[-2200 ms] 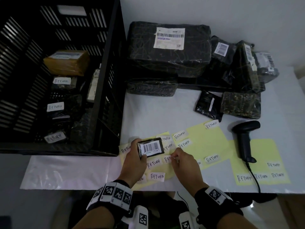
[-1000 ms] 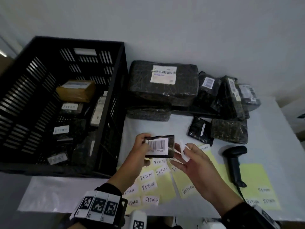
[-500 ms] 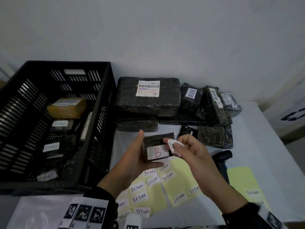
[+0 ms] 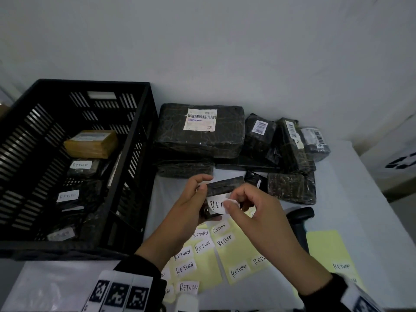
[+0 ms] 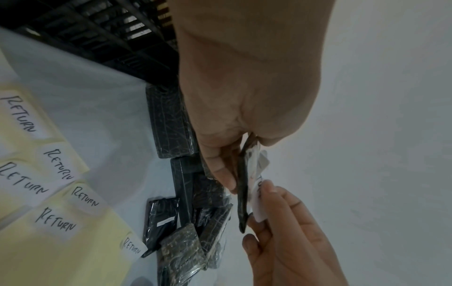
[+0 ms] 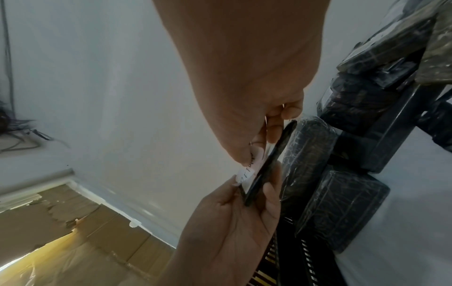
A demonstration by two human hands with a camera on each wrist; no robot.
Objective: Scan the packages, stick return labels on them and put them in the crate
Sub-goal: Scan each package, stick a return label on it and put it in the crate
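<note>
Label [image 4: 218, 204] going onto pkg [image 4: 221, 188], held up over table [image 4: 351, 199].

Pkg pinched in L hand [image 4: 188, 204], thumb on front, fingers behind; R hand [image 4: 262, 212] pinching label's free end, other end on pkg face. Just right of crate [image 4: 132, 167] w/ labelled pkgs inside. Label sheets [image 4: 236, 251] below hands, scanner [image 4: 300, 216] right, pkg pile [image 4: 202, 131] at back.

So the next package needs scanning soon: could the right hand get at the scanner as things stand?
Probably not at once: the right hand is pinching a return label onto the small package. Once it lets go, the scanner lies just beside it, with nothing between.
</note>
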